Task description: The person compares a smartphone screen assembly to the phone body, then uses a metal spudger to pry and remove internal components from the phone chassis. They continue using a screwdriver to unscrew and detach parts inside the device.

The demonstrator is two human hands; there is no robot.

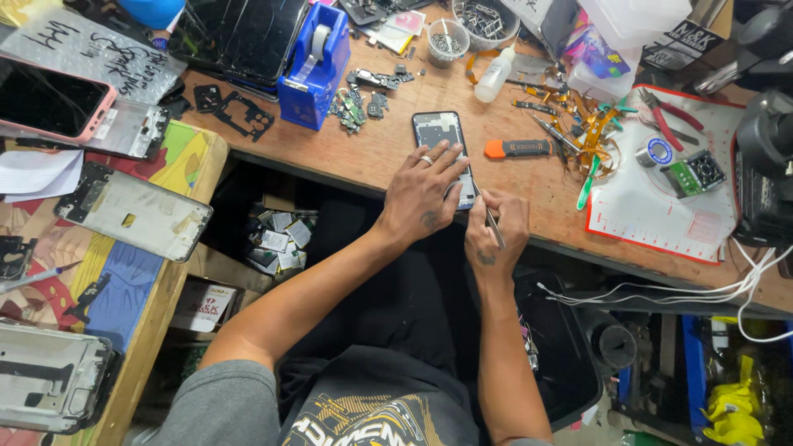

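An opened phone frame lies near the front edge of the wooden workbench. My left hand, a ring on one finger, presses flat on its lower half. My right hand grips thin metal tweezers, whose tip touches the phone's lower right edge. An orange-handled screwdriver rests just right of the phone.
A blue tape dispenser, small circuit parts, a white squeeze bottle and cups of screws sit behind. A white mat with pliers lies right. Phone frames cover the left side table. White cables hang right.
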